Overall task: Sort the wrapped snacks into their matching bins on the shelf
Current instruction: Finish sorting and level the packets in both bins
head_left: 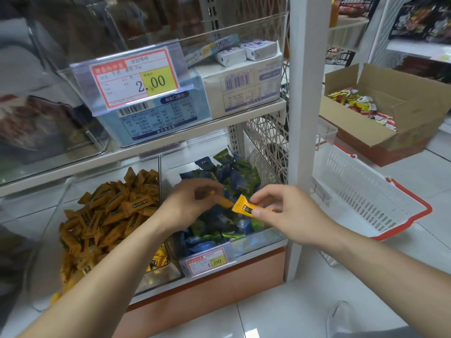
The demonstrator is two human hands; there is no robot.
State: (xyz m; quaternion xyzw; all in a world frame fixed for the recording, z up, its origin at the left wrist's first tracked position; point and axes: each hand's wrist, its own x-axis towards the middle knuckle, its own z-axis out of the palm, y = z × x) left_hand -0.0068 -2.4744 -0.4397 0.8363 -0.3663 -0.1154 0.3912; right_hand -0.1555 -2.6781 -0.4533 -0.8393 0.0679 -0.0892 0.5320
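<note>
Both hands hover over the right clear bin [256,240] on the bottom shelf, which holds blue and green wrapped snacks [234,176]. My right hand [290,213] pinches an orange wrapped snack [244,207] between thumb and fingers. My left hand [192,201] holds a second orange snack [223,201], mostly hidden by its curled fingers. The left clear bin [58,206] is heaped with orange wrapped snacks [109,211].
A white post [305,118] borders the shelf on the right. Beyond it, a white basket with red handles [366,191] and an open cardboard box [380,132] of red and yellow packets stand on the tiled floor. The upper shelf carries boxed goods behind a price tag [136,79].
</note>
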